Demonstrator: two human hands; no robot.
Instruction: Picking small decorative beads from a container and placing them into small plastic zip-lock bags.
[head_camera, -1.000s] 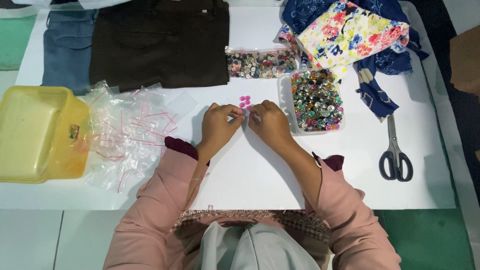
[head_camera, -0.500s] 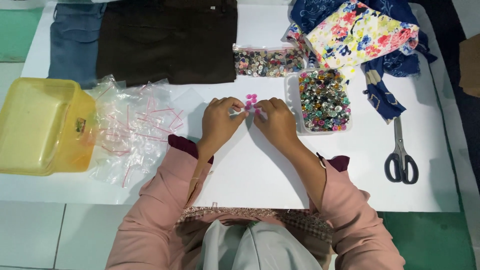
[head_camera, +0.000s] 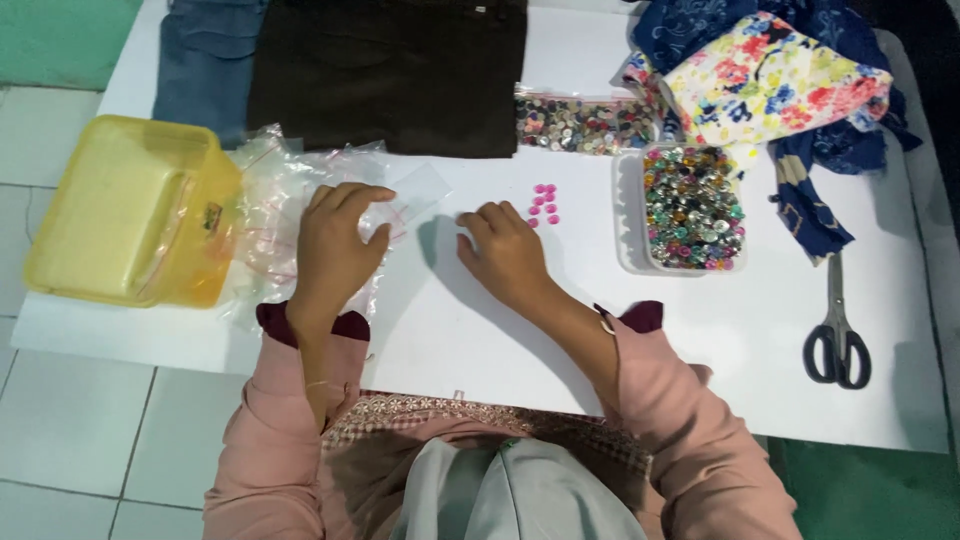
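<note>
Pink buttons (head_camera: 544, 203) lie in a small cluster on the white table (head_camera: 700, 330), just beside the right hand (head_camera: 505, 255), which rests flat and empty; the left hand (head_camera: 338, 240), fingers spread, rests on clear bags (head_camera: 290, 195) near a yellow tub (head_camera: 125, 225).

I wear a dusty-pink long-sleeved top; both sleeves end in dark maroon cuffs at my wrists, one behind my left hand (head_camera: 335, 245) and one behind my right hand (head_camera: 505, 255). A thin bangle circles my left forearm just below the cuff, and a small pale band or clasp shows at my right wrist. Across my chest runs a strip of beige lace trim, with grey headscarf cloth hanging below it.
</note>
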